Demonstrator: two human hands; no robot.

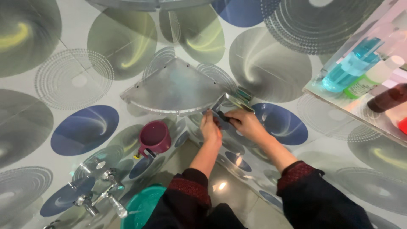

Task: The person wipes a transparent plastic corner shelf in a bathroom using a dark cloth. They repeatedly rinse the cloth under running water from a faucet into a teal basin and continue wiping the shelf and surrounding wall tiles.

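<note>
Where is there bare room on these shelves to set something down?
The corner shelf is bare from its wall corner to the front edge; both hands, left hand and right hand, crowd its right bracket. The right shelf is packed with bottles.

You get an evenly lit, fairly bright view with soft indoor light and no hard shadows. The glossy wall tiles (85, 127) pick up a mild sheen, and a small bright glare spot sits on the floor (220, 185) between your forearms. The wide lens bends lines towards the edges, so tile joints curve. The bottles (352, 63) on the shelf (360, 112) at the upper right look soft and washed out, and the glass corner shelf (174, 87) shows hazy reflections. Your dark sleeves (313, 199) lose detail near the bottom.
</note>
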